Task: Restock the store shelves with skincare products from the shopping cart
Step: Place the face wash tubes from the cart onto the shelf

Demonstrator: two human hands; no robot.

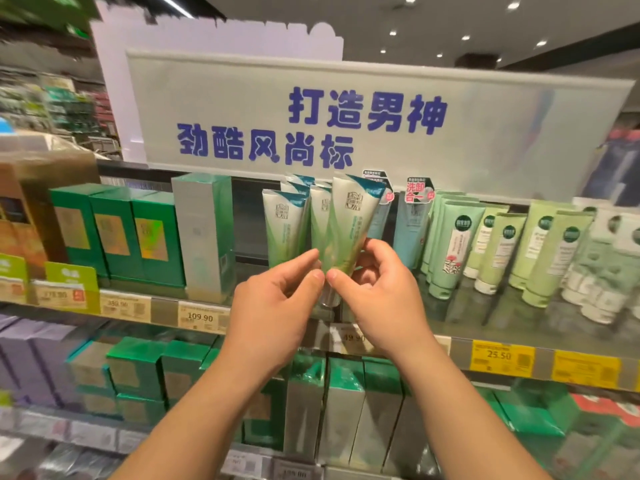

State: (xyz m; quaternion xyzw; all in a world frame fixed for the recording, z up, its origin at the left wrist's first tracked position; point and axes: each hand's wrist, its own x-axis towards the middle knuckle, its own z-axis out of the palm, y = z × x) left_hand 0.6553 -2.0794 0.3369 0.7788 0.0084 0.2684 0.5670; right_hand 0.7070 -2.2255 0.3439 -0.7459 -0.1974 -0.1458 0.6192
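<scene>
A white-and-green skincare tube (353,216) stands cap-down at the front of the top shelf (485,323), tilted slightly right. My right hand (377,289) pinches its lower end with thumb and curled fingers. My left hand (277,296) touches the same lower end, thumb tip against the tube, fingers fairly straight behind it. More matching tubes (285,226) stand upright just behind and to the left. The tube's clear cap shows between my thumbs. The shopping cart is out of view.
Green boxes (114,233) and a tall silver-green box (204,233) fill the shelf's left side. Pale green tubes (453,244) crowd the right. A gap lies between the silver box and the tubes. A sign with blue characters (346,126) hangs above. Boxed products (346,410) fill the lower shelf.
</scene>
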